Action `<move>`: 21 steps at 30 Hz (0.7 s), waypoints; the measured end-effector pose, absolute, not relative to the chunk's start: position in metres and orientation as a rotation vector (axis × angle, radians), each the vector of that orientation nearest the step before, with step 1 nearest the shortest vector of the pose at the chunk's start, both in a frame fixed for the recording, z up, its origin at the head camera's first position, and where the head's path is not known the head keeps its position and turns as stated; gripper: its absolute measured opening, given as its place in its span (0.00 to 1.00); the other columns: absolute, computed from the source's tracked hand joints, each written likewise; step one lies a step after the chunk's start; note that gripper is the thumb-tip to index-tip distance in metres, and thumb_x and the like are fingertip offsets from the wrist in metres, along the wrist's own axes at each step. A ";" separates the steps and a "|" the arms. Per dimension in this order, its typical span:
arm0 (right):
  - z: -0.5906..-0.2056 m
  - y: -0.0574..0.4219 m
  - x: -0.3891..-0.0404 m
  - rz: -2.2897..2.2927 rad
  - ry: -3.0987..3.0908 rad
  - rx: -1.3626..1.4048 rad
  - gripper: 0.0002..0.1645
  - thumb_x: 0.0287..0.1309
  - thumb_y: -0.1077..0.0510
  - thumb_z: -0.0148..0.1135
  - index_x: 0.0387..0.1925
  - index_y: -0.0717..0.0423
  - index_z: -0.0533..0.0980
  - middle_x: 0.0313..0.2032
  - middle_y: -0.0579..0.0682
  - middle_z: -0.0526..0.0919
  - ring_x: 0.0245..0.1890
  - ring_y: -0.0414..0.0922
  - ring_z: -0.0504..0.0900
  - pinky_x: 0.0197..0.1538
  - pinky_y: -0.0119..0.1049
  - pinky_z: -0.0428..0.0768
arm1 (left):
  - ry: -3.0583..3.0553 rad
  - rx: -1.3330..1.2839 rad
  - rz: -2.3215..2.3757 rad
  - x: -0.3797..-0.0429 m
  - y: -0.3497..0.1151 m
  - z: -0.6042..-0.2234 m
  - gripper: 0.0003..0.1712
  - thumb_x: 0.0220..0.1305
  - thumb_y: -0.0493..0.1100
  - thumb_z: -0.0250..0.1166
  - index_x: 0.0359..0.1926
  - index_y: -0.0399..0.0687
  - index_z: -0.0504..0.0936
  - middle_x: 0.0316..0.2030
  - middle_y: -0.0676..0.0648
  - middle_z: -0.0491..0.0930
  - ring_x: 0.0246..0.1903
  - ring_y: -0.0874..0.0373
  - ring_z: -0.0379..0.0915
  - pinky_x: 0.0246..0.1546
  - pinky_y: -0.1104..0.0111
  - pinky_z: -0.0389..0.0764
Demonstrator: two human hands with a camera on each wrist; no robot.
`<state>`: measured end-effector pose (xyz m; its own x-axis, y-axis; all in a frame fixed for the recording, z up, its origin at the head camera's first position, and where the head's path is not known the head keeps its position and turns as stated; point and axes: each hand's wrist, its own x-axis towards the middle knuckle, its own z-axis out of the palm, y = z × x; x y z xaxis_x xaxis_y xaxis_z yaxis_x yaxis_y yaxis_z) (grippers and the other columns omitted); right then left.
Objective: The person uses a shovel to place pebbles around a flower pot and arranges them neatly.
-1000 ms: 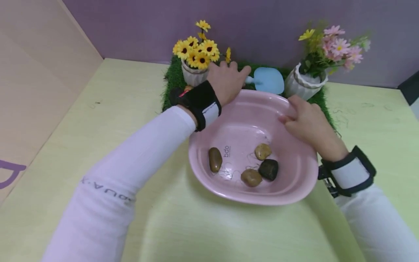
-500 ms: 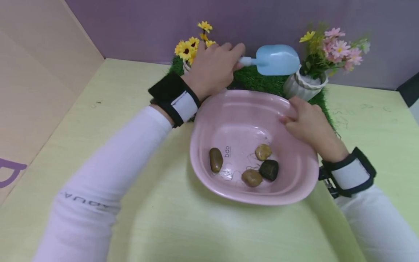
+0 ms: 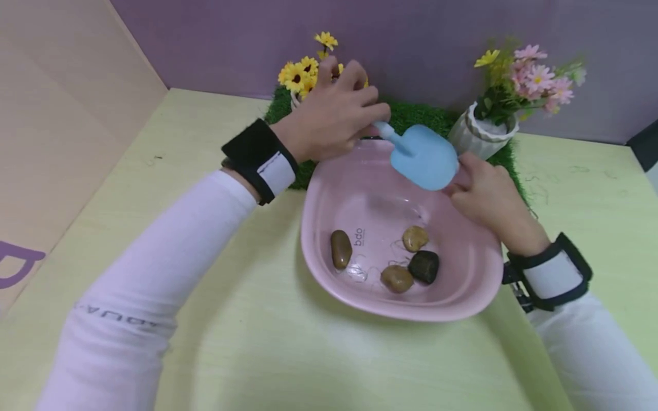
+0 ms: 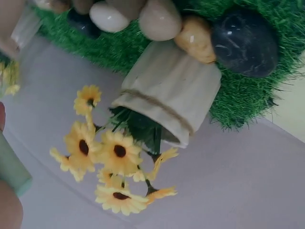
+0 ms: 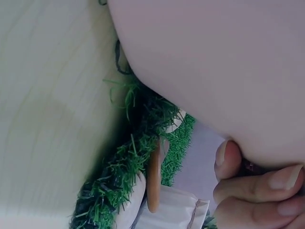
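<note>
My left hand (image 3: 334, 117) grips the handle of a light blue toy shovel (image 3: 425, 158), its blade tilted over the far side of a pink basin (image 3: 390, 311). In the left wrist view, the end of the shovel handle (image 4: 14, 167) pokes out of the hand at the left edge. My right hand (image 3: 488, 200) grips the basin's far right rim; in the right wrist view its fingers (image 5: 259, 188) curl against the wall. Inside the basin lie a long brown stone (image 3: 341, 249), a tan stone (image 3: 414, 238), a black stone (image 3: 424, 266) and another brown stone (image 3: 397, 278).
Behind the basin, green artificial turf (image 3: 411, 114) runs along the purple wall. White pots with yellow flowers (image 4: 119, 151) and pink flowers (image 3: 538, 77) stand on it. Several smooth stones, among them a large dark one (image 4: 245, 42), line the turf.
The left hand has picked up the shovel from the turf, lifted it, then swung its blade toward me over the basin. The right hand stays on the rim.
</note>
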<state>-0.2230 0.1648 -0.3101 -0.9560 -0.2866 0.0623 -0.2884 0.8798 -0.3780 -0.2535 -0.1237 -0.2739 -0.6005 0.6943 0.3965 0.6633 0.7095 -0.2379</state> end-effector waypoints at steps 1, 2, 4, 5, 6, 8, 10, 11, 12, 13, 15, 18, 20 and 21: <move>-0.310 0.165 -0.223 0.611 -3.045 0.462 0.20 0.60 0.56 0.60 0.50 0.63 0.71 0.42 0.74 0.79 0.42 0.71 0.78 0.42 0.62 0.74 | -2.433 -1.057 0.102 -0.254 -0.124 -0.276 0.17 0.76 0.54 0.47 0.51 0.53 0.77 0.44 0.45 0.77 0.56 0.43 0.59 0.57 0.47 0.46; -0.310 0.165 -0.223 0.607 -3.046 0.461 0.19 0.60 0.56 0.59 0.49 0.62 0.71 0.40 0.73 0.79 0.40 0.69 0.78 0.41 0.61 0.74 | -2.411 -1.070 0.120 -0.255 -0.124 -0.279 0.16 0.76 0.54 0.48 0.51 0.53 0.77 0.43 0.45 0.77 0.55 0.43 0.59 0.56 0.48 0.47; -0.311 0.165 -0.223 0.606 -3.053 0.460 0.19 0.61 0.55 0.59 0.48 0.62 0.71 0.38 0.71 0.79 0.37 0.66 0.78 0.38 0.58 0.74 | -2.362 -1.095 0.159 -0.256 -0.124 -0.284 0.14 0.76 0.51 0.48 0.49 0.52 0.77 0.41 0.45 0.76 0.54 0.44 0.59 0.56 0.48 0.48; -0.311 0.165 -0.223 0.603 -3.056 0.462 0.18 0.62 0.54 0.59 0.48 0.62 0.71 0.37 0.70 0.79 0.35 0.65 0.78 0.37 0.57 0.74 | -2.343 -1.110 0.169 -0.257 -0.124 -0.286 0.14 0.76 0.50 0.48 0.48 0.52 0.78 0.41 0.45 0.76 0.53 0.44 0.59 0.56 0.48 0.48; -0.311 0.165 -0.224 0.600 -3.057 0.464 0.19 0.62 0.53 0.59 0.48 0.62 0.71 0.36 0.69 0.79 0.34 0.64 0.78 0.36 0.56 0.74 | -2.328 -1.128 0.177 -0.257 -0.124 -0.287 0.13 0.76 0.48 0.48 0.47 0.52 0.78 0.40 0.45 0.76 0.52 0.44 0.59 0.55 0.49 0.48; -0.311 0.165 -0.224 0.591 -3.063 0.467 0.19 0.63 0.52 0.59 0.48 0.62 0.70 0.34 0.67 0.79 0.31 0.61 0.79 0.32 0.52 0.75 | -2.323 -1.165 0.199 -0.256 -0.123 -0.290 0.13 0.75 0.47 0.48 0.46 0.52 0.79 0.39 0.45 0.76 0.52 0.45 0.59 0.55 0.49 0.47; -0.310 0.165 -0.224 0.593 -3.068 0.471 0.20 0.64 0.51 0.60 0.48 0.62 0.70 0.33 0.66 0.79 0.29 0.60 0.79 0.30 0.49 0.75 | -2.345 -1.205 0.214 -0.254 -0.120 -0.291 0.13 0.74 0.47 0.50 0.47 0.53 0.81 0.40 0.45 0.77 0.53 0.45 0.59 0.57 0.48 0.47; -0.310 0.165 -0.224 0.593 -3.069 0.475 0.20 0.64 0.51 0.60 0.48 0.62 0.70 0.32 0.65 0.79 0.29 0.59 0.79 0.29 0.47 0.75 | -2.364 -1.219 0.222 -0.253 -0.118 -0.291 0.13 0.73 0.47 0.51 0.48 0.54 0.81 0.41 0.45 0.77 0.54 0.45 0.59 0.57 0.48 0.47; -0.309 0.165 -0.224 0.591 -3.069 0.475 0.20 0.64 0.52 0.60 0.48 0.62 0.70 0.32 0.65 0.79 0.28 0.58 0.79 0.28 0.46 0.75 | -2.378 -1.230 0.235 -0.252 -0.116 -0.292 0.13 0.73 0.47 0.51 0.49 0.54 0.81 0.42 0.45 0.78 0.54 0.45 0.59 0.58 0.48 0.48; -0.309 0.165 -0.224 0.590 -3.067 0.476 0.19 0.64 0.52 0.60 0.47 0.62 0.70 0.31 0.64 0.78 0.27 0.57 0.79 0.26 0.44 0.74 | -2.390 -1.236 0.245 -0.251 -0.114 -0.292 0.13 0.72 0.48 0.52 0.50 0.55 0.81 0.43 0.46 0.79 0.55 0.45 0.59 0.59 0.48 0.48; -0.309 0.166 -0.224 0.592 -3.065 0.475 0.19 0.64 0.52 0.60 0.46 0.62 0.70 0.31 0.65 0.79 0.27 0.58 0.79 0.26 0.43 0.73 | -2.404 -1.244 0.252 -0.250 -0.110 -0.293 0.13 0.71 0.48 0.53 0.50 0.56 0.81 0.45 0.46 0.80 0.56 0.45 0.60 0.61 0.48 0.49; -0.310 0.166 -0.224 0.589 -3.063 0.468 0.19 0.64 0.51 0.60 0.47 0.62 0.70 0.32 0.65 0.79 0.27 0.58 0.79 0.26 0.43 0.73 | -2.381 -1.249 0.265 -0.249 -0.104 -0.297 0.13 0.71 0.48 0.54 0.49 0.56 0.82 0.46 0.45 0.79 0.56 0.46 0.59 0.60 0.49 0.49; -0.311 0.166 -0.224 0.590 -3.064 0.464 0.20 0.64 0.50 0.60 0.48 0.62 0.70 0.32 0.66 0.79 0.28 0.59 0.79 0.28 0.45 0.73 | -2.355 -1.255 0.273 -0.247 -0.102 -0.301 0.13 0.73 0.49 0.53 0.48 0.55 0.81 0.46 0.45 0.79 0.54 0.46 0.59 0.57 0.50 0.48; -0.311 0.166 -0.224 0.591 -3.062 0.467 0.21 0.64 0.50 0.60 0.49 0.62 0.70 0.33 0.66 0.79 0.28 0.59 0.79 0.28 0.46 0.74 | -2.345 -1.256 0.281 -0.247 -0.102 -0.303 0.13 0.73 0.49 0.52 0.49 0.54 0.81 0.46 0.44 0.78 0.54 0.46 0.59 0.56 0.50 0.48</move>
<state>-0.2242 0.1659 -0.3108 -0.9561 -0.2896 0.0441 -0.2852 0.8859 -0.3658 -0.2469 -0.1015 -0.3032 -0.4754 0.8267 0.3010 0.7320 0.5615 -0.3859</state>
